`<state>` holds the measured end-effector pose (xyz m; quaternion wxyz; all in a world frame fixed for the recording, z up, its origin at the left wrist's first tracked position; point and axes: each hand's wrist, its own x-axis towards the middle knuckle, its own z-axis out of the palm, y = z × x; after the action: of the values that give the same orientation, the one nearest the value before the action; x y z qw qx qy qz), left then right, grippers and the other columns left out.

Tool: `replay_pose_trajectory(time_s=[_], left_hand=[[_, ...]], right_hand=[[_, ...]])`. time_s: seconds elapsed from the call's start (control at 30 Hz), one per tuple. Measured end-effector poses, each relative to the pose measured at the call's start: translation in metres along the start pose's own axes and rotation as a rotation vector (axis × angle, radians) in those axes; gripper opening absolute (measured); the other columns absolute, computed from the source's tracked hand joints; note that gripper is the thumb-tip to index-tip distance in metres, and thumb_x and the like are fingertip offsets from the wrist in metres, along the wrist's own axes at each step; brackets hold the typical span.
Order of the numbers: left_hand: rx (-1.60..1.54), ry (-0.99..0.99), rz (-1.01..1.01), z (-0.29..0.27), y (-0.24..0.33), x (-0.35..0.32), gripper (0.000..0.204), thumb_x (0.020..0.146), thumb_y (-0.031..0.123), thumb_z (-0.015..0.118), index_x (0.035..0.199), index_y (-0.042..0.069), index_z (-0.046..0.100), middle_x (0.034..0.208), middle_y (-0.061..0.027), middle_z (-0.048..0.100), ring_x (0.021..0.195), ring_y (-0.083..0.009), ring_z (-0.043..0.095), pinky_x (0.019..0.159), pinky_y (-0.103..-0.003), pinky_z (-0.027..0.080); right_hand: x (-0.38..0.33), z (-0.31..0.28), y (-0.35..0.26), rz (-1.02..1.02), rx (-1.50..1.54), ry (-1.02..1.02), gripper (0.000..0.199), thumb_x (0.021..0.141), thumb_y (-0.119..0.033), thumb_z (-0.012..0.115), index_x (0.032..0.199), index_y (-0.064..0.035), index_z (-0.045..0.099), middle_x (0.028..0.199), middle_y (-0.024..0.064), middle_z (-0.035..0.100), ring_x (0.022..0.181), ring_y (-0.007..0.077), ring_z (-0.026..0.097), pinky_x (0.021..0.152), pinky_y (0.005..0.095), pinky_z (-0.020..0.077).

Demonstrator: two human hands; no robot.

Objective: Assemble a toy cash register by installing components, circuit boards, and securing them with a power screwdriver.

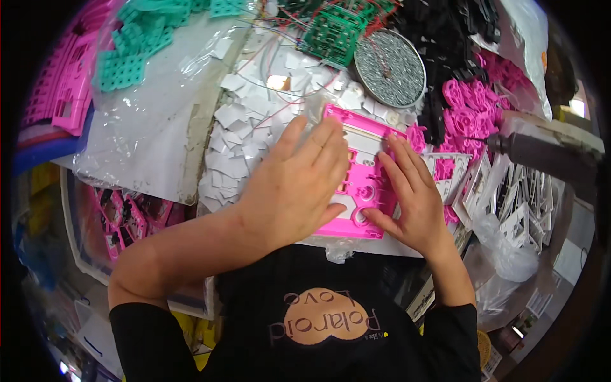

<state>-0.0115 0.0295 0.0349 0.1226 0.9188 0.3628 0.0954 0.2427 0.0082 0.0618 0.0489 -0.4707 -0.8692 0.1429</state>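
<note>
A pink plastic housing panel (370, 173) with cutouts, round openings and pale inserts lies in front of me. My left hand (294, 181) rests over its left side, fingers stretched out and covering part of that edge. Against the right edge lies my right hand (415, 198), its fingers extended and its thumb over the lower right part near a ring-shaped opening. Both hands are open and touch the panel. What lies under my left palm is hidden.
White paper pieces (232, 149) cover the table to the left. Beyond the panel stand a round tin of small metal screws (389, 69) and green circuit boards (334, 32). Pink parts (468, 114), black parts (439, 51) and an electric screwdriver (547, 149) are at the right.
</note>
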Motion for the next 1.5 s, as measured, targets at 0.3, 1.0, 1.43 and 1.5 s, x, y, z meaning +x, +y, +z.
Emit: replay_pose_trajectory(time_s=[0.3, 1.0, 1.43, 1.5], left_hand=[[-0.520, 0.324, -0.029, 0.021, 0.032, -0.039, 0.054, 0.077, 0.037, 0.078, 0.121, 0.006, 0.068, 0.146, -0.0117, 0.056, 0.144, -0.0289, 0.045, 0.113, -0.063, 0.029], [-0.551, 0.546, -0.128, 0.008, -0.045, -0.069, 0.027, 0.080, -0.003, 0.071, 0.106, 0.000, 0.070, 0.108, -0.0176, 0.071, 0.094, -0.0325, 0.070, 0.076, -0.042, 0.056], [-0.329, 0.238, 0.052, 0.001, -0.031, -0.015, 0.043, 0.084, 0.016, 0.075, 0.125, 0.006, 0.067, 0.139, -0.0124, 0.062, 0.131, -0.0355, 0.054, 0.110, -0.050, 0.039], [-0.313, 0.124, 0.055, -0.008, -0.034, -0.021, 0.051, 0.086, 0.023, 0.075, 0.133, 0.009, 0.064, 0.150, -0.0111, 0.055, 0.144, -0.0359, 0.045, 0.117, -0.056, 0.030]], right_hand=[[-0.004, 0.008, 0.005, 0.033, 0.036, -0.067, 0.088, 0.078, -0.038, 0.084, 0.148, 0.0023, 0.049, 0.159, 0.0281, 0.037, 0.147, 0.0472, 0.036, 0.119, 0.0535, 0.0311], [-0.013, 0.015, 0.006, 0.105, 0.121, -0.023, 0.090, 0.075, -0.034, 0.087, 0.150, -0.0020, 0.049, 0.162, 0.0261, 0.034, 0.149, 0.0440, 0.035, 0.120, 0.0510, 0.0307], [-0.023, 0.021, 0.009, 0.023, 0.132, 0.160, 0.083, 0.076, -0.037, 0.086, 0.146, -0.0066, 0.053, 0.157, 0.0193, 0.043, 0.146, 0.0417, 0.038, 0.117, 0.0496, 0.0371], [-0.023, 0.023, 0.009, 0.019, 0.132, 0.156, 0.082, 0.076, -0.037, 0.086, 0.145, -0.0073, 0.054, 0.157, 0.0186, 0.044, 0.146, 0.0417, 0.038, 0.117, 0.0496, 0.0371]])
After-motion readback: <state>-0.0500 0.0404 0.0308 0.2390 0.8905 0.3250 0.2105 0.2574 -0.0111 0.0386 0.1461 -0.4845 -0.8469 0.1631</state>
